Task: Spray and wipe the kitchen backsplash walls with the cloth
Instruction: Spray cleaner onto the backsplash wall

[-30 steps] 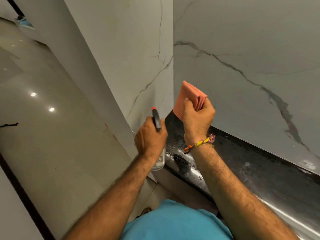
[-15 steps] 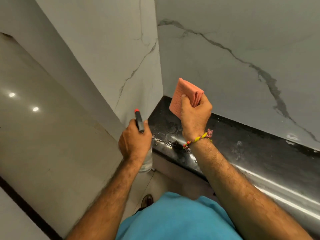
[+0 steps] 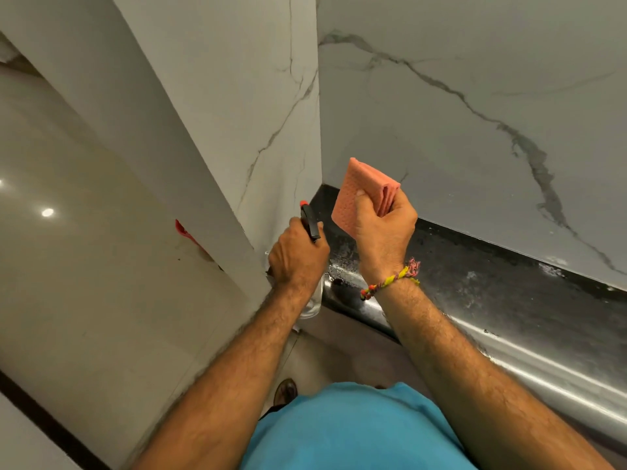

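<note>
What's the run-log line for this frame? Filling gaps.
left hand: grips spray bottle | right hand: holds folded pink cloth, off wall | wiping: not started

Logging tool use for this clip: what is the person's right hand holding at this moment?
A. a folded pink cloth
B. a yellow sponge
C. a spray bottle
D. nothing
A: the right hand, the one with the braided wristband, has its fingers curled round a folded pink cloth raised near the marble wall, while the left hand grips the spray bottle.
</note>
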